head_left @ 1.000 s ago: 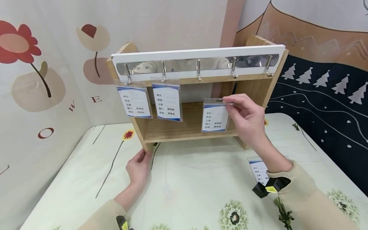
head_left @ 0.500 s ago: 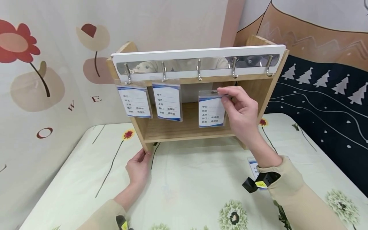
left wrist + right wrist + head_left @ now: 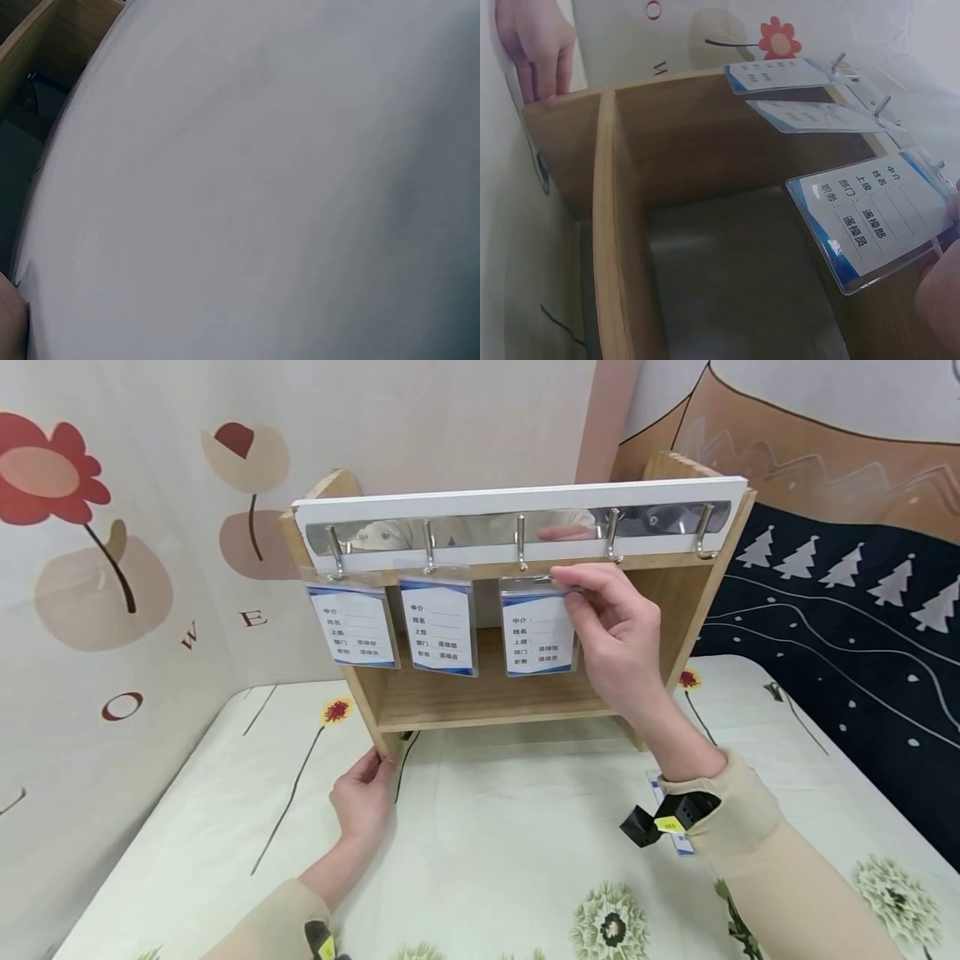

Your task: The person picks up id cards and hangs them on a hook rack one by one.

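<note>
My right hand (image 3: 618, 631) pinches the top right corner of a clear badge holder (image 3: 538, 631) between thumb and forefinger. The badge holder is upright, its top edge just below the middle metal hook (image 3: 521, 543). In the right wrist view the same badge holder (image 3: 877, 217) shows its printed card with blue corners. Two more badge holders, one at the far left (image 3: 352, 625) and one beside it (image 3: 438, 627), hang from the first two hooks. My left hand (image 3: 362, 797) grips the foot of the wooden shelf (image 3: 480, 718) at its lower left, with thumb and fingers around the panel.
The hooks sit on a mirrored strip along a white rail (image 3: 517, 493) across the shelf's top. Another badge holder (image 3: 682, 845) lies on the flowered tablecloth (image 3: 480, 843), partly hidden under my right wrist. Patterned curtains stand behind and on both sides.
My right hand has moved up and to the left, carrying the badge holder from below the fourth hook towards the middle one. My left hand has stayed at the shelf's foot.
</note>
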Tool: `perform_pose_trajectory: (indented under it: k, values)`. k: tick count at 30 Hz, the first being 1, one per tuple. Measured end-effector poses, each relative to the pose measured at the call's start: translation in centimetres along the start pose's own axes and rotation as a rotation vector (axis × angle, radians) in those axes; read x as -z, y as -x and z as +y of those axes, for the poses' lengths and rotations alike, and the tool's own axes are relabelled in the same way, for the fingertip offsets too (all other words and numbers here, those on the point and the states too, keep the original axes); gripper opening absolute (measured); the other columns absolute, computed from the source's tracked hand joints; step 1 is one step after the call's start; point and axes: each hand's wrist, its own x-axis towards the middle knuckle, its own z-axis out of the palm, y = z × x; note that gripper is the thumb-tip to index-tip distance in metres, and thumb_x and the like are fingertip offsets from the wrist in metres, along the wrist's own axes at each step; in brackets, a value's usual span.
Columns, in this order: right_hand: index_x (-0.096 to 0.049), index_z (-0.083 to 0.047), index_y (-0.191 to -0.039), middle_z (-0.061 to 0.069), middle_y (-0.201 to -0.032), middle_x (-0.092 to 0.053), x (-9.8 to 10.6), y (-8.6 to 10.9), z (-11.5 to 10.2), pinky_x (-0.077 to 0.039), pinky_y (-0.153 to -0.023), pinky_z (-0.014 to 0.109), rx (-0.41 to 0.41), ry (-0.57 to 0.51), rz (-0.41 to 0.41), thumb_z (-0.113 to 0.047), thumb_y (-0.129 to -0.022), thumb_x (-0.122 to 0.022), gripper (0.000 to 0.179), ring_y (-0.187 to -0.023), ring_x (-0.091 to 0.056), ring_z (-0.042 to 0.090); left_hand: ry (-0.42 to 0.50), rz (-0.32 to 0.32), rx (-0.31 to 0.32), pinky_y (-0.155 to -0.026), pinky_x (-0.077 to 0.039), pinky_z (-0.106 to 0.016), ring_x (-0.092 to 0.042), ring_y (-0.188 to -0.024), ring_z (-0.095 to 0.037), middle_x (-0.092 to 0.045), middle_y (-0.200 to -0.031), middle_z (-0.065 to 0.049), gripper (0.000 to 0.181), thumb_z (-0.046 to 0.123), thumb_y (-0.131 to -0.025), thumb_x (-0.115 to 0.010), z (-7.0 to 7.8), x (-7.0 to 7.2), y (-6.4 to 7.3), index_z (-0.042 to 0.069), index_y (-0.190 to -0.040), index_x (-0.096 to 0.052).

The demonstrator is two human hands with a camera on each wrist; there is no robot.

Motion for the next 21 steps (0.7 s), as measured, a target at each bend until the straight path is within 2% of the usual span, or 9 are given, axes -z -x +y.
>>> perform_pose_trajectory:
  k: [4, 8, 14, 21]
  values:
    - [-0.067, 0.012, -0.117, 0.004, -0.116, -0.068, -0.4, -0.2, -0.1, -0.054, -0.097, 0.03, 0.011, -0.01, 0.0, 0.015, -0.098, -0.055, 0.023, -0.109, -0.065, 0.022, -0.002, -0.007, 0.007, -0.089, -0.057, -0.026, -0.067, -0.117, -0.029, -0.068, -0.128, -0.018, 0.038, 0.015, -0.102, -0.063, 0.0, 0.0, -0.1, -0.001, -0.136, -0.063]
    - [-0.067, 0.012, -0.117, 0.011, -0.116, -0.068, -0.8, -0.4, -0.1, -0.053, -0.097, 0.029, 0.023, -0.013, -0.004, 0.014, -0.098, -0.055, 0.023, -0.11, -0.065, 0.023, 0.0, -0.007, 0.015, -0.09, -0.057, -0.028, -0.067, -0.118, -0.03, -0.068, -0.128, -0.018, 0.038, 0.015, -0.102, -0.063, -0.1, 0.0, -0.1, 0.0, -0.136, -0.064]
    - [-0.068, 0.013, -0.116, 0.003, -0.116, -0.067, -1.2, -0.4, 0.0, -0.053, -0.09, 0.025, 0.033, -0.018, -0.021, 0.015, -0.098, -0.054, 0.022, -0.107, -0.063, 0.019, -0.002, -0.003, 0.022, -0.083, -0.055, -0.017, -0.068, -0.116, -0.03, -0.069, -0.125, -0.018, 0.037, 0.014, -0.101, -0.064, -0.1, 0.0, -0.1, 0.0, -0.135, -0.065]
    - [-0.067, 0.013, -0.114, 0.007, -0.115, -0.067, -1.4, -0.8, -0.2, -0.053, -0.09, 0.025, 0.075, -0.006, -0.008, 0.016, -0.096, -0.055, 0.022, -0.108, -0.063, 0.019, 0.012, -0.004, 0.024, -0.076, -0.049, -0.006, -0.068, -0.116, -0.031, -0.069, -0.125, -0.019, 0.037, 0.013, -0.101, -0.064, -0.2, 0.0, -0.1, -0.001, -0.135, -0.065]
